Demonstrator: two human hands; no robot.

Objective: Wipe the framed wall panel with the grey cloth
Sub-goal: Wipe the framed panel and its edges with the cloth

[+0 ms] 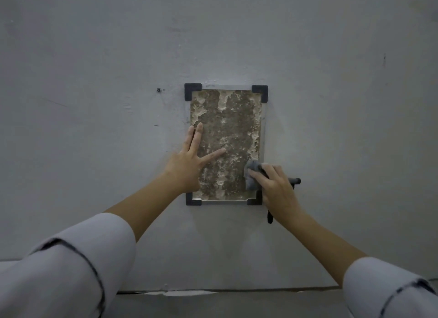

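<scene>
Two hands on framed panel (231, 137): L hand (189, 163) flat, fingers spread; R hand (276, 187) grips grey cloth (252, 175) at lower-R corner.

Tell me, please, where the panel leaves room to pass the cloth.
Free: the framed panel above the left hand, up to the top corner brackets; the strip between that hand and the grey cloth. Crowded: the lower right corner, where the right hand grips the cloth.

panel (237, 128) hung on wall (94, 57) | left hand (189, 161) lay on panel at 8 o'clock | cloth (252, 175) lay on panel at 5 o'clock, under right hand (275, 187) | screw (158, 89) sat in wall at 10 o'clock from panel, apart
</scene>
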